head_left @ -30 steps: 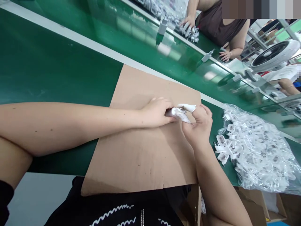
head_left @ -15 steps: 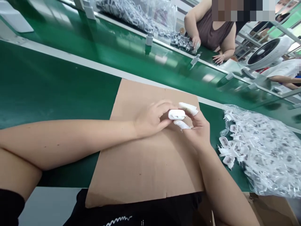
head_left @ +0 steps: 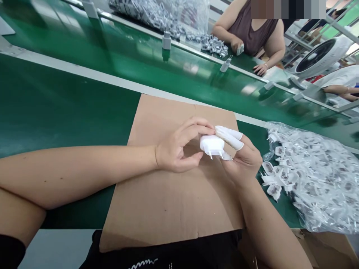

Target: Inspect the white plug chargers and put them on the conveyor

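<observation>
Plastic bag (head_left: 314, 224) of white casings (head_left: 310, 186), right hand (head_left: 244, 162) pinching plug (head_left: 212, 145) (two-pronged), left hand (head_left: 171, 151) spread

In the upper right of the frame, a white round fan (head_left: 322, 56) tilts beside a grey metal frame (head_left: 335, 26), with a person in a white top (head_left: 342, 77) at the right edge. A person in a brown sleeveless top (head_left: 252, 31) sits at upper centre-right, beyond a shiny green belt (head_left: 126, 56) slanting across the upper frame. A cardboard box (head_left: 328, 244) shows at lower right.

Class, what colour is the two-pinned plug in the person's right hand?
The plug is plain white; it shows best in the head view.
</observation>
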A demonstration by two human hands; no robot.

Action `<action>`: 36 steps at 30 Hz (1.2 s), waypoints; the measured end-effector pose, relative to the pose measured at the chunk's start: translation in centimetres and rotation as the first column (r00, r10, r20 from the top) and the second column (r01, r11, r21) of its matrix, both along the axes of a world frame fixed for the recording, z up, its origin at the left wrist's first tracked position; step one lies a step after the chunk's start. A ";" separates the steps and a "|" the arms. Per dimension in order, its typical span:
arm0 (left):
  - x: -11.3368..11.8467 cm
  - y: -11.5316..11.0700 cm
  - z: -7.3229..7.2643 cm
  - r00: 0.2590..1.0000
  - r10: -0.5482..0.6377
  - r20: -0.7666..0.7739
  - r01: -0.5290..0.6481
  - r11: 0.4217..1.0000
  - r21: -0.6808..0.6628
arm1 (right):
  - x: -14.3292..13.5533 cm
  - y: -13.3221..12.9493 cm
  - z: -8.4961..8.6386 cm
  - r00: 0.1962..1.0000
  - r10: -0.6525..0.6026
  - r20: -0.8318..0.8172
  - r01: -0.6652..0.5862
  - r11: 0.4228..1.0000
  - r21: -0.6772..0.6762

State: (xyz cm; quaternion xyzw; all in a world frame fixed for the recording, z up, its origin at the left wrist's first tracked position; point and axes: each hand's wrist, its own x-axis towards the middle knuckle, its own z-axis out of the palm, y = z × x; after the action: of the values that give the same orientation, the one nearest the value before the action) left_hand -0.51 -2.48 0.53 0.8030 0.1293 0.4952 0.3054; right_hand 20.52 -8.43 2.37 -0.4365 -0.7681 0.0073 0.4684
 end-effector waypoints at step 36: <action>1.0 -0.4 0.3 0.967 -0.205 0.150 0.220 0.382 -0.898 | -1.1 0.2 0.8 0.986 0.129 -0.102 -0.155 0.932 -0.329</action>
State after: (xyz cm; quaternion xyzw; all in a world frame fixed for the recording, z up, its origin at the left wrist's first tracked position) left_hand 0.50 -2.85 0.85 0.5152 0.2706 0.3081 0.7526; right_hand 19.42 -8.25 3.17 -0.4526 -0.7662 0.1890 0.4151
